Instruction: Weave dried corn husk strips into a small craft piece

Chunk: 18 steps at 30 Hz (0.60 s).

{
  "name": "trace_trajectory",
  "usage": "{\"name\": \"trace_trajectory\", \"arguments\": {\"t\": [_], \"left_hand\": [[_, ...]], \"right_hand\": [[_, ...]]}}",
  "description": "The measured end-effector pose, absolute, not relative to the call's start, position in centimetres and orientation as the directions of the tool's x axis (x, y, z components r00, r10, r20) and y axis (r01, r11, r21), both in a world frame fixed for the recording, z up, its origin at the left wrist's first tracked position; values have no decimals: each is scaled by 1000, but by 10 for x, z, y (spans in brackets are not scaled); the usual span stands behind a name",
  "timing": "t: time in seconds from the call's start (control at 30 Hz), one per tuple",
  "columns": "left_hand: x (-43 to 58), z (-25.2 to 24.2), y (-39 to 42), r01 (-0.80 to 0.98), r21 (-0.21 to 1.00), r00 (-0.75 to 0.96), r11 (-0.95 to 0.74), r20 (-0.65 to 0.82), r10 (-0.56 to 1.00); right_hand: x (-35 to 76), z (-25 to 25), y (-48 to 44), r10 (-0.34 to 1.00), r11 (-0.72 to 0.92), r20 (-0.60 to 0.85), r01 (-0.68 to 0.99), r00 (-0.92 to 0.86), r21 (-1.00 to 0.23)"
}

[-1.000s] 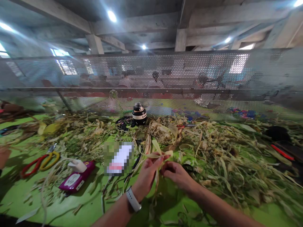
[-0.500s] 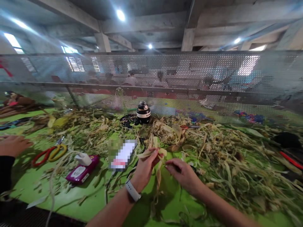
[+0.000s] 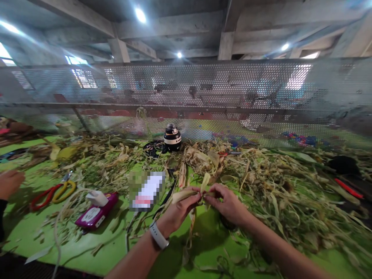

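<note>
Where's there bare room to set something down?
A mostly bare patch of green table lies nearer than the purple socket block, right of the white cable. A smaller one lies nearer than the right hand, beside the trailing leaf strip. Crowded: the leaf heap at right and the far side along the perforated screen.

The left forearm (image 3: 136,248) slants up to the right from the near edge of the worktop (image 3: 87,248), and the right forearm (image 3: 270,236) slants up to the left, the two converging well in from that edge. The left hand (image 3: 181,206) has its back turned up, thumb stretched toward its partner and pressed near the fingers. The right hand (image 3: 228,201) arches opposite, knuckles raised, thumb and forefinger drawn together, the fingertips of both hands just beside each other
</note>
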<state>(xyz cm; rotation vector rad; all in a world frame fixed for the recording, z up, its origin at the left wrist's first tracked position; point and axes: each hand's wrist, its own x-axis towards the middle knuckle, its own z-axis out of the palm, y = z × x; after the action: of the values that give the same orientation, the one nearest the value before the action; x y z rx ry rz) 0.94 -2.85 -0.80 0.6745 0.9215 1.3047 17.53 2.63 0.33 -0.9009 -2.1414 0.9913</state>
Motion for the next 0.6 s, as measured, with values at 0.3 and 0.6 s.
{"name": "trace_trajectory", "arguments": {"t": [0.3, 0.6], "left_hand": [[12, -7, -30, -345, 934, -9, 91, -100, 995], [11, -7, -24, -370, 928, -133, 41, -97, 986]], "right_hand": [[170, -5, 24, 829, 123, 35, 121, -558, -985], [163, -15, 19, 877, -47, -93, 110, -472, -993]]}}
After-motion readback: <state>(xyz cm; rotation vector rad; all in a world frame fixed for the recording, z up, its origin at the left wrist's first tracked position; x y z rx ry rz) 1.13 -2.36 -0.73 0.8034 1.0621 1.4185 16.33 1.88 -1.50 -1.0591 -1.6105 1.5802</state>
